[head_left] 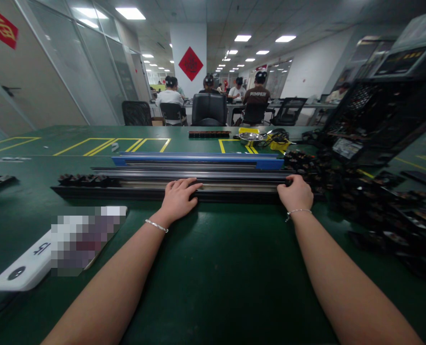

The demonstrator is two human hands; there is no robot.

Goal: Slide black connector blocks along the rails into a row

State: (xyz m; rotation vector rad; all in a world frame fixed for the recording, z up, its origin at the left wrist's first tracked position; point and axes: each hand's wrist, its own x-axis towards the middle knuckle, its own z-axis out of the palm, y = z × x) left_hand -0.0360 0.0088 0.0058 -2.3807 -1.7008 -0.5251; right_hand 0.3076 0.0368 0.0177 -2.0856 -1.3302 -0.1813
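A long black rail point(234, 191) lies crosswise on the green table point(220, 273), with more dark and metal rails behind it and a blue-edged one point(198, 160) at the back. My left hand point(179, 197) rests flat on the near rail at its middle, fingers stretched out. My right hand point(296, 192) sits at the rail's right end with its fingers curled over the edge. Small black parts point(84, 180) are lined up on the rail's left end.
A heap of small black parts point(385, 206) covers the table's right side below a black crate point(374, 115). A white device point(37, 261) lies front left. A metal bowl point(251, 138) and yellow box stand at the back. People sit at desks beyond.
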